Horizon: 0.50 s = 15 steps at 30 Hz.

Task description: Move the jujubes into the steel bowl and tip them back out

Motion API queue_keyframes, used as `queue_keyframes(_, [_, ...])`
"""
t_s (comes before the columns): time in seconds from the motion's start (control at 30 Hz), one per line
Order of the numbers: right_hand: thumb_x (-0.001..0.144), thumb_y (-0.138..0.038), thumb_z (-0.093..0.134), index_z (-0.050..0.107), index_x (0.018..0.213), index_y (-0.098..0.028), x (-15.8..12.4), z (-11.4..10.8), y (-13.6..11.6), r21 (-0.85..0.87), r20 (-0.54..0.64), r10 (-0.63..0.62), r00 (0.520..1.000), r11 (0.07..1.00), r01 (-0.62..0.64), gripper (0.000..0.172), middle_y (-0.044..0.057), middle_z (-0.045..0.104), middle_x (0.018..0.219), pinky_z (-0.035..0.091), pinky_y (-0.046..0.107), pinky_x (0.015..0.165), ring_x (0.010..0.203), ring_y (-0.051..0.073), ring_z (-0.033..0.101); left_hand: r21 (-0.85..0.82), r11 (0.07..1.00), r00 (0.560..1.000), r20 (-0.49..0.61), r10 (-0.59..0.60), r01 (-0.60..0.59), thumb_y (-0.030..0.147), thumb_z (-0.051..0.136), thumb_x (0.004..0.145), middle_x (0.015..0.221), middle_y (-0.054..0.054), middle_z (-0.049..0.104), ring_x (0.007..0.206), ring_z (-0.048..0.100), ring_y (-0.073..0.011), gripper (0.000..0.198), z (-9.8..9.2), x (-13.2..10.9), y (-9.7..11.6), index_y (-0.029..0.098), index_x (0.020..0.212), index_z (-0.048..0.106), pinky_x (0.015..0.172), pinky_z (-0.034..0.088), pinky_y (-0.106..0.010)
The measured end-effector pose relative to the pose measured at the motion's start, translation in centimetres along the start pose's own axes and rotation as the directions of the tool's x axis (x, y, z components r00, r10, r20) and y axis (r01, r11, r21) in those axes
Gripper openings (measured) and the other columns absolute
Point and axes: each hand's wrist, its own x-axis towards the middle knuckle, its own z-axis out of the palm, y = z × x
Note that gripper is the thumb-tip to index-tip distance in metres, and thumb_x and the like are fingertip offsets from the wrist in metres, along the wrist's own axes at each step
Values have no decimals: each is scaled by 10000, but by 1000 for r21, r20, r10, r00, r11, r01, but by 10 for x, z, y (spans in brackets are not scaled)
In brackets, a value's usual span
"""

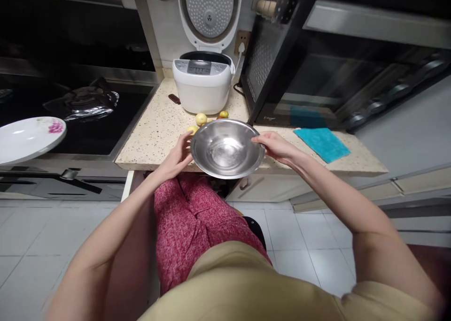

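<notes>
A shiny stainless steel bowl (227,154) is held above the counter's front edge, its inside facing up and showing nothing in it. My right hand (274,145) pinches the right rim, thumb over the edge. On the opposite side, my left hand (179,156) curves around the left rim, its fingertips partly hidden behind the bowl. Just beyond the bowl lie several small round yellowish fruits or vegetables (201,119), some partly covered by it. Behind them stands a white rice cooker (203,87) with its lid raised.
Left is a black cooktop (130,98) bearing crumpled foil (89,103) and a flowered white plate (24,140). A black oven (317,86) stands right, with a teal cloth (322,144) before it. A drawer (128,185) is pulled out below the speckled counter (155,133).
</notes>
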Motion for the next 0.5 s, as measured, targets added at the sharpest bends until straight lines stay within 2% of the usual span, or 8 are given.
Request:
queue_keyframes(0.03, [809, -302, 785, 571, 586, -178, 5, 2, 4, 12, 28, -3, 1000, 1000, 3, 333, -35, 530, 459, 404, 192, 388, 383, 72, 468, -1, 1000, 1000, -5, -8, 8, 499, 588, 1005, 1599, -201, 420, 1332, 602, -319, 778, -2, -3, 0, 280, 1626, 173, 1101, 545, -546])
queue_keyframes(0.1, [847, -315, 776, 569, 612, -185, 14, 6, 11, 38, 87, -22, 996, 999, 19, 339, -39, 539, 463, 401, 192, 389, 390, 76, 478, 47, 999, 1000, 8, -1, 0, 499, 628, 977, 1628, -179, 377, 1403, 536, -339, 815, -7, -8, 1, 316, 1631, 177, 1140, 505, -574])
queue_keyframes(0.2, [889, -336, 761, 580, 657, -187, 25, 11, 22, 67, 187, -50, 981, 997, 38, 329, -48, 544, 471, 386, 189, 395, 404, 75, 480, 151, 988, 999, 32, 11, -16, 500, 625, 970, 1581, -120, 444, 1452, 472, -352, 687, -12, -10, 5, 347, 1582, 353, 1191, 432, -609])
queue_keyframes(0.27, [910, -365, 755, 589, 682, -186, 31, 15, 27, 84, 246, -68, 967, 995, 49, 335, -45, 560, 493, 389, 188, 409, 424, 75, 488, 174, 985, 999, 26, -22, 17, 479, 626, 971, 1536, -90, 492, 1421, 504, -332, 572, -14, -11, 9, 352, 1510, 479, 1176, 448, -584])
queue_keyframes(0.37, [934, -445, 745, 599, 718, -187, 37, 20, 32, 133, 284, -81, 955, 990, 44, 366, -32, 586, 543, 430, 196, 439, 472, 84, 528, 174, 980, 996, -29, -88, 92, 448, 638, 967, 1411, -56, 594, 1308, 589, -281, 343, -18, -12, 12, 299, 1272, 687, 1125, 490, -515])
queue_keyframes(0.43, [947, -504, 725, 638, 785, -180, 38, 21, 33, 164, 294, -90, 952, 986, 42, 373, -21, 614, 598, 472, 203, 467, 502, 89, 558, 168, 978, 990, -83, -114, 127, 438, 634, 972, 1302, -49, 654, 1227, 620, -248, 269, -20, -14, 12, 244, 1125, 743, 1090, 507, -477])
queue_keyframes(0.5, [954, -565, 697, 656, 834, -177, 38, 17, 35, 185, 305, -105, 947, 981, 49, 408, -12, 629, 630, 514, 214, 501, 518, 93, 581, 158, 977, 985, -114, -128, 145, 423, 613, 990, 1260, -38, 675, 1179, 626, -224, 260, -22, -16, 11, 218, 1073, 751, 1067, 517, -459])
